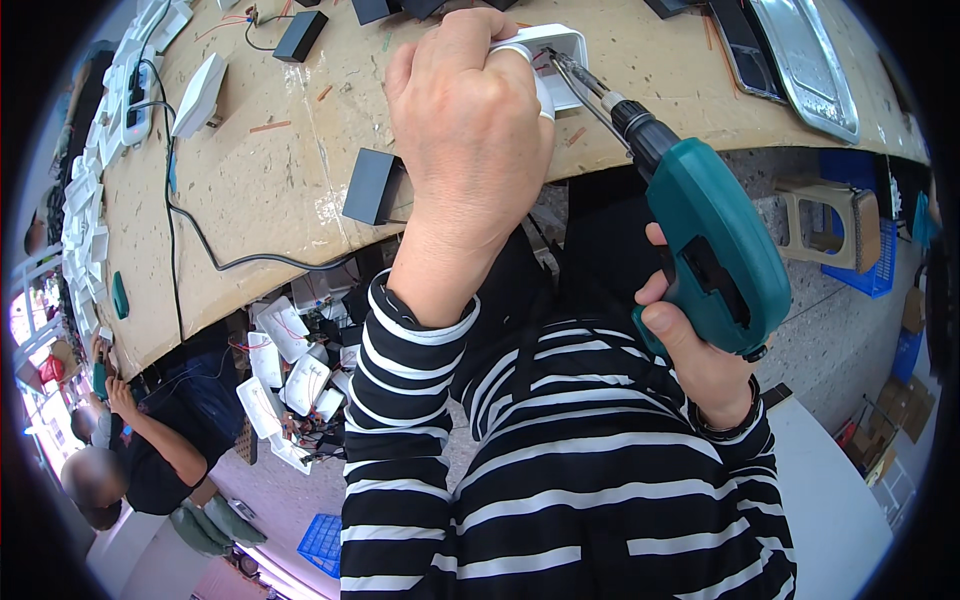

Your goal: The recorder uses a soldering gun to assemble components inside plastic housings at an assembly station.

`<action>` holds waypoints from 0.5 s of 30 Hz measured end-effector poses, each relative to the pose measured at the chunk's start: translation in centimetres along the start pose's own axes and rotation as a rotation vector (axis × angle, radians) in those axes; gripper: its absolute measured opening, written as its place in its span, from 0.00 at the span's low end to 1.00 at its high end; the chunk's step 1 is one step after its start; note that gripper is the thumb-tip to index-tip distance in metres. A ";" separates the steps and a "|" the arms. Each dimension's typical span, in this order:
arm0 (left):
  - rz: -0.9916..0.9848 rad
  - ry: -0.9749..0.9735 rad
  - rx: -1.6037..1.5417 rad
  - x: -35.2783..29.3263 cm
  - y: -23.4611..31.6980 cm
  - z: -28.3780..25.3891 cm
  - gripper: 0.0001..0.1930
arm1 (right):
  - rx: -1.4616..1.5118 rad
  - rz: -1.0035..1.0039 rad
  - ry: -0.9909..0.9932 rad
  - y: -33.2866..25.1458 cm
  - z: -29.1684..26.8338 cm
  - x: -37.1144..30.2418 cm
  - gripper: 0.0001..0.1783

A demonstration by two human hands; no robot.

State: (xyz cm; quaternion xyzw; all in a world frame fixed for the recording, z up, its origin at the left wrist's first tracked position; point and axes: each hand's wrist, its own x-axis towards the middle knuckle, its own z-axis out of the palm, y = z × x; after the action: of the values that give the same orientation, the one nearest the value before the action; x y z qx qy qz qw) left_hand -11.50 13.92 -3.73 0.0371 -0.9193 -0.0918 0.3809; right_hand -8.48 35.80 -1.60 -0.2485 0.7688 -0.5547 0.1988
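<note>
My right hand (690,340) grips a teal soldering gun (715,240) by its handle. Its metal tip and a thin side tube reach into an open white plastic housing (572,42) near the far edge of the view. My left hand (475,110) is closed at the left side of that housing, covering much of it. A rounded white piece shows beside its fingers. Thin reddish wire is visible inside the housing, close to the tip. Just left of my left wrist, a black rectangular block (371,186) rests on the table.
On the worn table (270,185) lie another black block (301,37), a white plug-in unit (201,95), a black cable (215,262) and a metal tray (815,75). Many white housings line the left. Below hangs a heap of wired housings (300,380). A co-worker (160,440) sits lower left.
</note>
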 end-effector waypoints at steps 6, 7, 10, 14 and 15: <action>0.002 -0.001 0.006 -0.1 -0.1 0.0 0.05 | -0.083 -0.037 0.003 0.0 0.1 0.4 0.31; 0.004 -0.008 0.012 -0.1 -0.1 0.0 0.05 | -0.106 -0.033 0.006 0.0 0.1 0.4 0.31; 0.005 -0.006 0.017 -0.1 -0.1 0.0 0.05 | 0.034 -0.047 0.032 0.1 0.3 0.4 0.31; 0.005 -0.013 0.005 -0.1 -0.1 0.0 0.05 | -0.018 -0.055 0.020 0.1 0.3 0.4 0.31; 0.005 -0.013 0.005 0.0 -0.1 0.0 0.05 | -0.010 -0.047 0.020 0.2 0.3 0.3 0.31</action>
State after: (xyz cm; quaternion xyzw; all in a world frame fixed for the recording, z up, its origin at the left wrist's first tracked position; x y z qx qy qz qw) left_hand -11.46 13.82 -3.76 0.0351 -0.9221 -0.0888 0.3751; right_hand -8.61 35.44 -1.87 -0.2621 0.7674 -0.5578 0.1768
